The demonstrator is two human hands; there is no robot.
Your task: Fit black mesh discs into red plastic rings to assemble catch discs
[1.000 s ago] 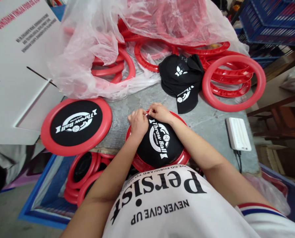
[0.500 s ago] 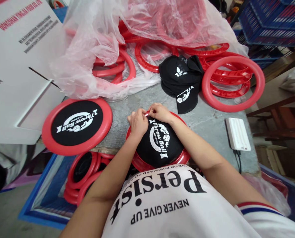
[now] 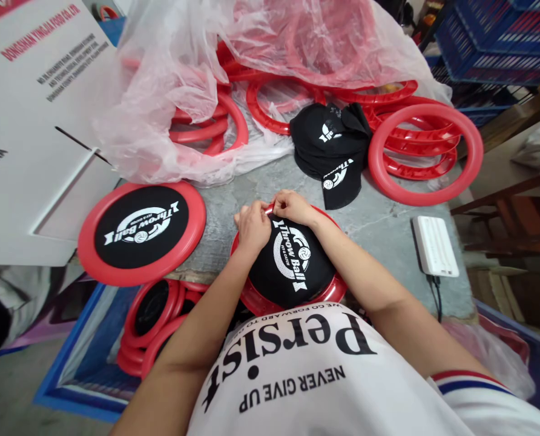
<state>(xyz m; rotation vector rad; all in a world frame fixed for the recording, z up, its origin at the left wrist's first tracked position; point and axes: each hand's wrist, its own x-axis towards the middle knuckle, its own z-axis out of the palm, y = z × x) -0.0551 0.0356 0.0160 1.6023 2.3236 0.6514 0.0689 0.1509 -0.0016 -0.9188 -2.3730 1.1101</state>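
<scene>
Pinching one red-plastic, black-fabric disc (image 3: 292,261) at far edge with left hand (image 3: 254,227), right hand (image 3: 292,207); room rightward on grey tabletop (image 3: 383,233).

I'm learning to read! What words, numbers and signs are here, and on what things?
"Throw Ball": front round black cloth disc in red plastic ring; left disc.
"FLY & CATCH": both.
"Throw": lower loose black cloth piece.
"Persist": white cloth shirt.
"NEVER GIVE UP": shirt.
"WE GO FORWARD TO": shirt; rest unclear.
"DONGSHAN YINGJIA FOOD CO.,LTD": white cardboard box.
"CHINA": box.
Unreadable: box's small lines (blurred), red corner (cropped), upper cloth print (folded).
</scene>
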